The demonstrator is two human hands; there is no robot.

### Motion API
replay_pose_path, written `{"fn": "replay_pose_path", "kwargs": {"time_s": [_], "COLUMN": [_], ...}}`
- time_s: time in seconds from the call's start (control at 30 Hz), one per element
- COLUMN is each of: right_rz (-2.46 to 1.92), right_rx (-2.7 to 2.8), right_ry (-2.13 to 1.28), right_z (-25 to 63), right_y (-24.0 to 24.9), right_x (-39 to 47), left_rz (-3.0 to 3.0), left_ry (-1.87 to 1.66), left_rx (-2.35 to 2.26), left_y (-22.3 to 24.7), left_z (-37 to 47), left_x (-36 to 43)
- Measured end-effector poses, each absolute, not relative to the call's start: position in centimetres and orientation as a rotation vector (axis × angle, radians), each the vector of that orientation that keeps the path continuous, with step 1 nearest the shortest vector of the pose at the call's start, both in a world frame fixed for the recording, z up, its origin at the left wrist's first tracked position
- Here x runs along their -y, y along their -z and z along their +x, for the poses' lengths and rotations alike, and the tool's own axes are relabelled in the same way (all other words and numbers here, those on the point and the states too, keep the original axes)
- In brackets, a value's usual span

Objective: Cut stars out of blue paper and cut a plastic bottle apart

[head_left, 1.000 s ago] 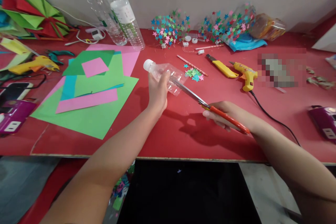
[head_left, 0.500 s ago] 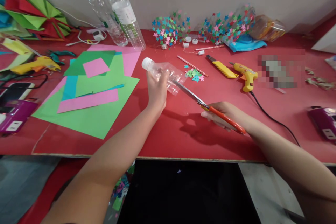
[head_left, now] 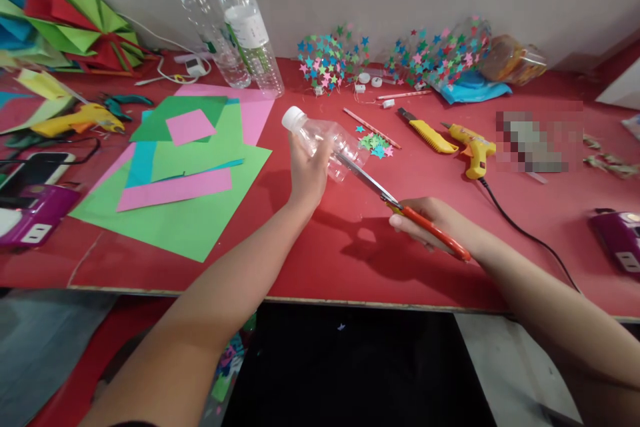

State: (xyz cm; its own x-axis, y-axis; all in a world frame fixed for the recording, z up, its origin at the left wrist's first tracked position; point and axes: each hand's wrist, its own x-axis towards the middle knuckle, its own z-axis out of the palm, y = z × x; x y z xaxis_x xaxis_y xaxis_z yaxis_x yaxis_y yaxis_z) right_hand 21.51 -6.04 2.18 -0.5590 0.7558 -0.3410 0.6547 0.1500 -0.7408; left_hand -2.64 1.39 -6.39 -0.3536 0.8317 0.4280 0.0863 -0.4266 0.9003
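My left hand (head_left: 309,170) is wrapped round a clear plastic bottle piece (head_left: 345,143) with a white cap, its capped end pointing up and left. In my right hand (head_left: 425,220) are scissors (head_left: 433,232) with red-orange handles. Their long blades reach up and left to the bottle's plastic near my left thumb; whether the tips are inside it I cannot tell. Just behind the bottle lie small paper stars (head_left: 376,145) and a thin striped stick (head_left: 373,127).
On the red table (head_left: 320,260) are coloured papers (head_left: 200,230) at the left, two upright bottles (head_left: 250,33) behind, and star-covered clear shapes (head_left: 325,60) by the wall. A yellow cutter (head_left: 430,133) and glue gun (head_left: 475,150) with a black cord lie right.
The whole view has shifted slightly, so most things appear a little further right. Both hands keep their holds, and the scissors stay against the bottle.
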Motion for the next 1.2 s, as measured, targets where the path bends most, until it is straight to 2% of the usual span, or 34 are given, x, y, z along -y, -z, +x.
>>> {"fn": "replay_pose_path", "kwargs": {"time_s": [0.37, 1.2], "right_rz": [-1.452, -1.459], "right_rx": [2.264, 2.188], "right_ry": [-1.349, -1.402], "right_z": [21.4, 20.9], "right_y": [-1.5, -1.2], "right_x": [6.1, 6.8], "left_rz": [1.362, 1.346], "left_ry": [-1.917, -1.793], "left_rx": [-1.287, -1.169], "left_y": [6.3, 5.6], "left_z": [-2.5, -1.9], "left_x": [-1.2, -0.6]}}
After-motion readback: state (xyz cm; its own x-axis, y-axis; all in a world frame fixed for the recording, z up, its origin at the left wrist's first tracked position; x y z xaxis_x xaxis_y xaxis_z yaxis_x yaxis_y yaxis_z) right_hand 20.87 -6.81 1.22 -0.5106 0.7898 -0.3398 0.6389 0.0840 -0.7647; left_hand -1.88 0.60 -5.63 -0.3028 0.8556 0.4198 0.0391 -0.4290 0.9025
